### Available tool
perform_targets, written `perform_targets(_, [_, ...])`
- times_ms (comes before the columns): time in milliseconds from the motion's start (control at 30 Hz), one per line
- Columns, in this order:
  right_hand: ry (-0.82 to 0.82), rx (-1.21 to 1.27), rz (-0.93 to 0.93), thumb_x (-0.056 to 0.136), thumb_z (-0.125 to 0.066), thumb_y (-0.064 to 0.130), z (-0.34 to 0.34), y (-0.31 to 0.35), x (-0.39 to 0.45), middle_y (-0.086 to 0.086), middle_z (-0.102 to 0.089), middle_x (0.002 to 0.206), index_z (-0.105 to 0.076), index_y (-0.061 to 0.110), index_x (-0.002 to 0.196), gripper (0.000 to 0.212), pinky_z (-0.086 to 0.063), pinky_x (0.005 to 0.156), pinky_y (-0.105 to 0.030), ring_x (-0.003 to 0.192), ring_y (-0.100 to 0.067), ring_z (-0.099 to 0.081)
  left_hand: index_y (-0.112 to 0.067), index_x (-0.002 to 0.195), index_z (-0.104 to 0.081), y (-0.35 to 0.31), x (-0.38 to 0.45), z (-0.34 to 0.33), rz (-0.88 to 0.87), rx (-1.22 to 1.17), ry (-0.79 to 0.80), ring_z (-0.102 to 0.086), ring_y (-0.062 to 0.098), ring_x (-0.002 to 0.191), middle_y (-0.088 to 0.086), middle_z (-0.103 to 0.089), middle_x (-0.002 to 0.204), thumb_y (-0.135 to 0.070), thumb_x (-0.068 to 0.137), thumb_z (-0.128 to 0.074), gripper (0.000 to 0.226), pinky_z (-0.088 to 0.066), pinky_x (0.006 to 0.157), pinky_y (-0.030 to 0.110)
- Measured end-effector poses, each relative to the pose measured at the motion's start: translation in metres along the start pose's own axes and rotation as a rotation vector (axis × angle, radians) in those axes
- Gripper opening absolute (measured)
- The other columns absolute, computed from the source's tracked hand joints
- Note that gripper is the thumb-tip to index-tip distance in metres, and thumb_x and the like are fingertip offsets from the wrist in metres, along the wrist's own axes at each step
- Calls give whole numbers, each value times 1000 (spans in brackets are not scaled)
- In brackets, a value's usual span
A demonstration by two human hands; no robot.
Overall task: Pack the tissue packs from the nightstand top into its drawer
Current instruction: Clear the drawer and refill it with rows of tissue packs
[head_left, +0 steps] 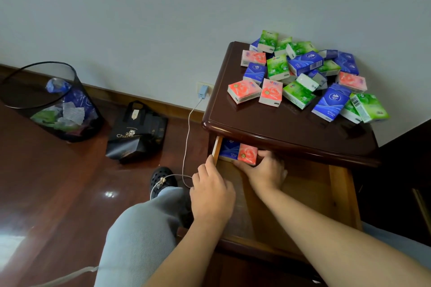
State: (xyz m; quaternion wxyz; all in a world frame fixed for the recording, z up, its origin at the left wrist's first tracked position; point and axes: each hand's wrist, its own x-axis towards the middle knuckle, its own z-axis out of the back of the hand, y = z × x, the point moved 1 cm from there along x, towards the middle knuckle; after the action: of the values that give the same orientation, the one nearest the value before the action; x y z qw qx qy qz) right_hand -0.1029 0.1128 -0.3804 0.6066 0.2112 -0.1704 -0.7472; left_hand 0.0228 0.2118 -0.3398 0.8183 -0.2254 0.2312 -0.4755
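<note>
Head view, right hand (265,171) gripping pink pack (247,153), drawer (303,184)

Home bedroom: dark wooden nightstand (268,123), mesh wastebasket (53,102), wall charger (203,93), polished wood floor (58,182).

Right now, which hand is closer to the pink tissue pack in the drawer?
Right. The right hand is touching the pink tissue pack at the drawer's back left corner, fingers curled around it. The left hand rests apart on the drawer's left side wall.
</note>
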Motion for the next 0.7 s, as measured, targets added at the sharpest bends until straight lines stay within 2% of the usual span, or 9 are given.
perform_targets(167, [128, -147, -85, 65, -68, 88, 19, 10, -12, -9, -58, 136, -53, 22, 133, 96, -42, 105, -44, 130, -33, -52, -14, 158, -27, -11, -7, 8, -10, 65, -64, -45, 27, 133, 7, -41, 149, -25, 96, -52, 68, -44, 108, 44])
perform_targets(233, [204, -213, -97, 79, -55, 87, 35, 11, -17, -6, -62, 132, -58, 22, 131, 83, -46, 102, -43, 126, -31, -57, -12, 152, -38, -22, -5, 16, -88, 32, -184, -46, 29, 131, 10, -44, 145, -19, 91, -58, 65, -45, 108, 45])
perform_targets(267, [262, -211, -58, 86, -47, 84, 47, 11, -18, -2, -68, 121, -65, 25, 120, 69, -49, 97, -41, 117, -27, -63, -13, 149, -42, -30, -1, 20, -139, 21, -242, -47, 29, 130, 10, -45, 144, -17, 89, -60, 63, -45, 107, 46])
perform_targets(333, [340, -111, 97, 97, -41, 73, 78, 12, -19, 7, -70, 82, -67, 29, 82, 54, -50, 68, -33, 83, -17, -69, -14, 145, -46, -50, 14, 28, -232, 25, -307, -47, 29, 128, 9, -47, 141, -18, 88, -62, 59, -46, 106, 46])
perform_targets(400, [237, -26, 306, 102, -47, 60, 114, 15, -13, 5, -60, 65, -55, 25, 63, 53, -37, 52, -30, 64, -11, -60, -17, 145, -45, -75, 32, 36, -298, 71, -305, -47, 28, 128, 7, -45, 143, -21, 90, -60, 57, -46, 105, 46])
perform_targets(467, [107, 20, 492, 100, -55, 49, 146, 21, -2, 9, -57, 79, -54, 30, 71, 35, -36, 58, -25, 71, -5, -56, -16, 148, -42, -98, 52, 44, -361, 156, -287, -46, 29, 132, 8, -43, 147, -23, 93, -58, 58, -45, 106, 45])
perform_targets(533, [77, 41, 582, 99, -58, 42, 164, 25, 14, 17, -54, 104, -59, 35, 96, 7, -40, 72, -22, 85, -1, -54, -17, 154, -32, -114, 70, 49, -419, 256, -239, -40, 30, 141, 9, -37, 157, -26, 96, -55, 64, -41, 112, 46])
perform_targets(633, [119, -18, 615, 99, -61, 39, 160, 24, 38, 12, -37, 146, -47, 28, 141, 46, -45, 101, -30, 125, -10, -50, -23, 164, -8, -120, 98, 53, -446, 392, -141, -16, 27, 157, 3, -9, 173, -30, 101, -46, 74, -27, 122, 48])
perform_targets(700, [182, 16, 613, 97, -66, 40, 147, 26, 47, 15, -16, 160, -27, 27, 158, 73, -33, 119, -35, 147, -17, -31, -27, 165, 2, -116, 111, 56, -432, 466, -87, -4, 24, 160, -2, 1, 175, -31, 105, -40, 73, -22, 125, 50])
